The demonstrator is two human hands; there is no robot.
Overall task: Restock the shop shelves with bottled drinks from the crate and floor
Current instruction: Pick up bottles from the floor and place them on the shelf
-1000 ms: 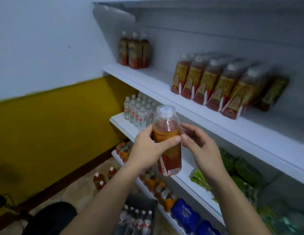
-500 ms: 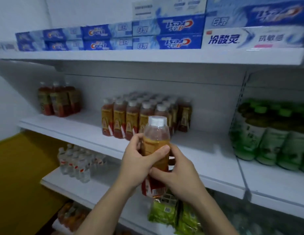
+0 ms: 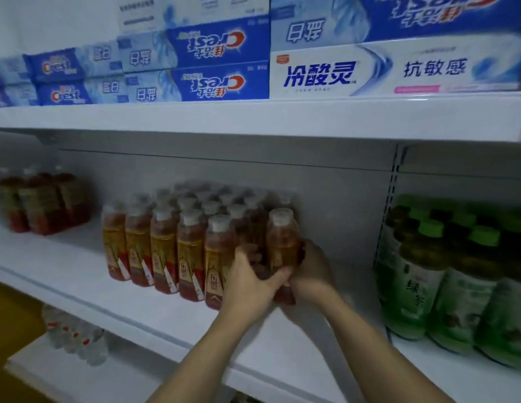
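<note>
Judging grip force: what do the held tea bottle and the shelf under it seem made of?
Tea bottle: likely clear glossy plastic; amber liquid shows through, white cap. Shelf: probably white painted metal; smooth, with thin front lip.

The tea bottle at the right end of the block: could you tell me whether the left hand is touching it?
Touching. In the head view the left hand curls its thumb across the lower front of the tea bottle.
</note>
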